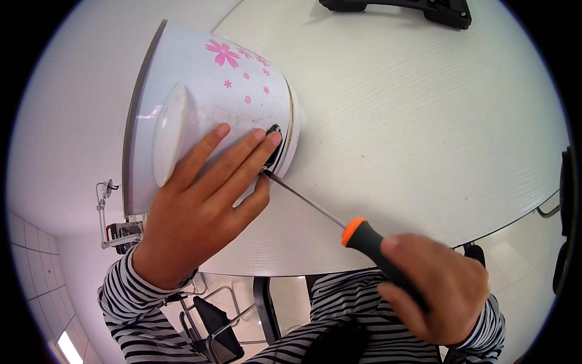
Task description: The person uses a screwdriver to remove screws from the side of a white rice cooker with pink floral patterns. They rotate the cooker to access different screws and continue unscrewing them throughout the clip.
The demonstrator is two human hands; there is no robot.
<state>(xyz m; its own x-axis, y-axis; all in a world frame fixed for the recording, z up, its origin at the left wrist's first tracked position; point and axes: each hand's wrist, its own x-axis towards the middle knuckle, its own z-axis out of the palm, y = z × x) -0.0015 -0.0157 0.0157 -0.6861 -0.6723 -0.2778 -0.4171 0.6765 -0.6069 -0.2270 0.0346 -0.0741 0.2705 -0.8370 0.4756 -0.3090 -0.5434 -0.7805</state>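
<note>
Fingers of the left hand point(200, 206) lie spread flat on a white appliance point(206, 115) tipped on its side at ten o'clock on the white table point(424, 121), fingertips touching a dark socket point(274, 145) near its base rim. Pink flower decals point(233, 60) — one large, several small — sit at twelve o'clock on its wall. The right hand point(433, 288), at five o'clock, is closed around the black-and-orange handle of a screwdriver point(339, 221); the shaft runs up-left and its tip meets the socket. A black object point(400, 9) lies at the table's far edge — one o'clock.
</note>
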